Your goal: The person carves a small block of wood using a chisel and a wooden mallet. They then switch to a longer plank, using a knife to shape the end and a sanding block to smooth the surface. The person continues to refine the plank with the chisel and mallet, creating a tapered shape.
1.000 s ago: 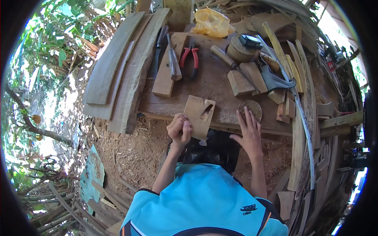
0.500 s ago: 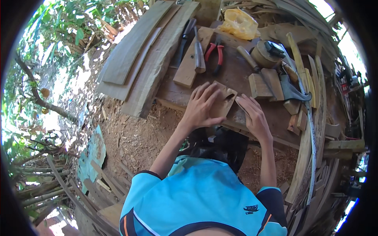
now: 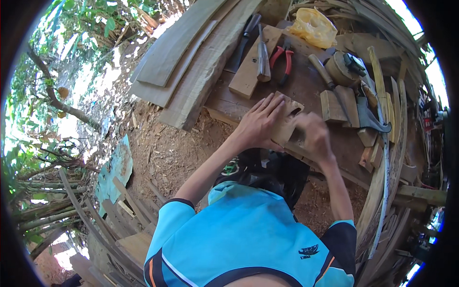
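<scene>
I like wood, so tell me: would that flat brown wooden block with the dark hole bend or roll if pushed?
The flat brown wooden block would probably stay stiff, being solid-looking wood. Its straight edges suggest it wouldn't roll. It might be weaker around the dark hole.

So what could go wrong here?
The holed wooden board sits near the front edge of the workbench and could slip if the left hand over it shifts. The blurred right hand, close by the hole, might scrape its rim. The wooden-handled tool, resting across blocks, might slide.
</scene>
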`<state>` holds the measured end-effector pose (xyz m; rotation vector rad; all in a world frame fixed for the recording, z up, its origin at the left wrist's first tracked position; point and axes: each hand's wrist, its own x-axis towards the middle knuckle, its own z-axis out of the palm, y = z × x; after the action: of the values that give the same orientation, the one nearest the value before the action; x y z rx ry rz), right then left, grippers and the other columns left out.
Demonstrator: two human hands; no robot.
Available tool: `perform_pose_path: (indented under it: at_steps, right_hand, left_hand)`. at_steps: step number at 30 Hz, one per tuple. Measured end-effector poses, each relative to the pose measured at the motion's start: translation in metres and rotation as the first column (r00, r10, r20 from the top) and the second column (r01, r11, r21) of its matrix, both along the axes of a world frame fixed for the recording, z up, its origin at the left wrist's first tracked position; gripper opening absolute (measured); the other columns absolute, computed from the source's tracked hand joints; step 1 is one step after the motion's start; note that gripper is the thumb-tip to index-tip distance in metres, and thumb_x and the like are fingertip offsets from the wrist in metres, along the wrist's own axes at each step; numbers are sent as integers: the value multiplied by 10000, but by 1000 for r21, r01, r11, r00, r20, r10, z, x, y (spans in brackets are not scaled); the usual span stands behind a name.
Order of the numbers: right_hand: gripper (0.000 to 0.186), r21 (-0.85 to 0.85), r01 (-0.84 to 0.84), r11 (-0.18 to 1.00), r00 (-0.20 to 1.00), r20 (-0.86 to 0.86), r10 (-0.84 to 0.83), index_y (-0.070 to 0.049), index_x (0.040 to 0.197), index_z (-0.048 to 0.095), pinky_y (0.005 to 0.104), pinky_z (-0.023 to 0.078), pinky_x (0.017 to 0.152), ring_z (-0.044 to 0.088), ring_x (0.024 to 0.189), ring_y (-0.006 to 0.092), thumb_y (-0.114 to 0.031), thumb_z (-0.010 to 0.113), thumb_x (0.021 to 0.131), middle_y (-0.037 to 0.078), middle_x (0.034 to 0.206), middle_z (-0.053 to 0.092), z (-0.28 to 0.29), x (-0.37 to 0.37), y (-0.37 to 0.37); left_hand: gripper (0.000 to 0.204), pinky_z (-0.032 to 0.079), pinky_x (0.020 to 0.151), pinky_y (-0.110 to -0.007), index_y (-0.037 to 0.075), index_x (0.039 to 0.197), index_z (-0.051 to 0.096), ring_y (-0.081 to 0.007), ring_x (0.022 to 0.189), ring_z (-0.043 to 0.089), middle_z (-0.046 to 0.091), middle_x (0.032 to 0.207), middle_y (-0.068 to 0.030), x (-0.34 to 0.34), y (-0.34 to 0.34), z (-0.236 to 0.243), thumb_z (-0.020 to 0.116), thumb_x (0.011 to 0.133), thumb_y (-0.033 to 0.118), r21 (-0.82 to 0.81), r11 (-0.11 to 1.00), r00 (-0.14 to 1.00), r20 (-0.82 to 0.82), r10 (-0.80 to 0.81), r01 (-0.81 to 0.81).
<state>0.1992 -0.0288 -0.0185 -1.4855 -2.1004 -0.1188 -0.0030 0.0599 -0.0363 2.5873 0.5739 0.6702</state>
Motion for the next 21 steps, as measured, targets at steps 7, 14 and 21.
perform_pose_path:
  at_steps: [7, 14, 21]
  right_hand:
    - [221, 41, 26, 999, 999, 19, -27, -59, 923, 595, 388, 423, 882, 589, 900, 261, -13, 497, 731, 96, 925, 617, -3, -7, 12]
    - [190, 101, 21, 995, 1000, -7, -20, -69, 892, 580, 379, 409, 855, 581, 860, 262, -27, 499, 726, 80, 862, 610, -3, -6, 15]
    - [183, 34, -79, 996, 994, 79, 76, -91, 868, 573, 367, 382, 877, 582, 853, 227, -24, 508, 711, 60, 863, 607, 3, -21, 4]
  left_hand:
    - [1153, 237, 1081, -420, -52, 1327, 297, -355, 1324, 236, 265, 1425, -172, -1, 2, 0, 764, 467, 559, -15, 1000, 1000, 1, -2, 2]
    - [1144, 249, 1078, -412, -54, 1321, 313, -359, 1314, 258, 290, 1411, -178, 1, 3, 1, 772, 462, 547, -22, 1000, 1000, 20, -1, 2]
    - [1136, 258, 1074, -413, -39, 1322, 325, -359, 1307, 272, 303, 1406, -171, 1, 2, 1, 779, 458, 540, -50, 999, 1000, -1, 6, -6]
